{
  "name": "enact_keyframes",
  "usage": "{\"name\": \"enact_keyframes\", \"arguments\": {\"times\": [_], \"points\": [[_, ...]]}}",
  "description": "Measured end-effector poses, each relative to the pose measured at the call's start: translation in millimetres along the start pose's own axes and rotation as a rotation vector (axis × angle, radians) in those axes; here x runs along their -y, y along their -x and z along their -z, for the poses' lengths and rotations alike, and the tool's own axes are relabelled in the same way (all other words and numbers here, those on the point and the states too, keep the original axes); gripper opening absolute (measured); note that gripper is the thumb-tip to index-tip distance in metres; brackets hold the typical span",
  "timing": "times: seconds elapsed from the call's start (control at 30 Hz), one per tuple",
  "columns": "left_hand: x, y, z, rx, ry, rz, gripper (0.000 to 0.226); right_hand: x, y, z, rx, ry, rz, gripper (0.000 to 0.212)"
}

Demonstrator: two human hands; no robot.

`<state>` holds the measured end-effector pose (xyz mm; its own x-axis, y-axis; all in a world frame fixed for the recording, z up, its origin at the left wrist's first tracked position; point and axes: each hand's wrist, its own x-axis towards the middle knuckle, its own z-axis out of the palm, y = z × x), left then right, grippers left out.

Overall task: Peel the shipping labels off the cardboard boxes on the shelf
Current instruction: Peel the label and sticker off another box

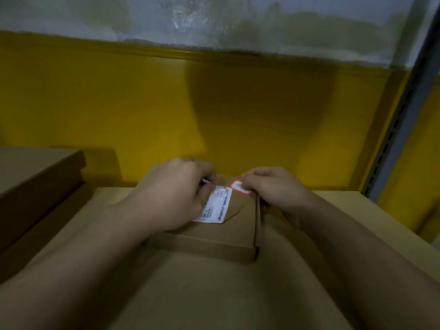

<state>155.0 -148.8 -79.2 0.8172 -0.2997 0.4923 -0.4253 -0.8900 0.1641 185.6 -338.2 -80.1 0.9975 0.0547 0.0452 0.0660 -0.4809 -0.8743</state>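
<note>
One white label (pixel 215 207), pinched by the left hand (pixel 171 194), runs near-to-far.

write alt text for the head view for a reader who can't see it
Two bare hands work on a small cardboard box lying on a larger box: the left hand pinches the lifted far edge of a white shipping label, the right hand grips the box's right edge, touching a red-edged sticker.
</note>
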Motion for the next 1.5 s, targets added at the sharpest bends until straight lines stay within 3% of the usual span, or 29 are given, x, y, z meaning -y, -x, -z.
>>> {"name": "enact_keyframes", "arguments": {"times": [0.47,0.63,0.7,0.87,1.03,1.13,1.33,1.5], "points": [[-26,-9,4,0.128,-0.039,0.084,0.018,-15,-12,2,0.008,-0.142,0.005,0.016],[-28,-7,0,0.194,-0.134,0.111,0.011,-18,-12,0,-0.071,0.389,0.186,0.014],[-27,-7,2,0.233,-0.200,0.102,0.003,-18,-10,-3,-0.025,0.433,0.260,0.011],[-31,-7,8,0.239,-0.357,0.069,0.033,-21,-12,-10,-0.024,0.489,0.360,0.011],[-38,-8,0,0.173,-0.413,0.051,0.022,-24,-14,-9,-0.003,0.484,0.384,0.015],[-37,-11,-10,0.156,-0.343,0.078,0.022,-23,-13,-9,0.003,0.483,0.386,0.017],[-24,-12,-17,0.147,0.023,0.193,0.008,-23,-13,-7,0.051,0.423,0.381,0.020],[-19,-8,-23,0.098,0.114,0.225,0.009,-24,-14,-8,0.048,0.500,0.400,0.022]]}}
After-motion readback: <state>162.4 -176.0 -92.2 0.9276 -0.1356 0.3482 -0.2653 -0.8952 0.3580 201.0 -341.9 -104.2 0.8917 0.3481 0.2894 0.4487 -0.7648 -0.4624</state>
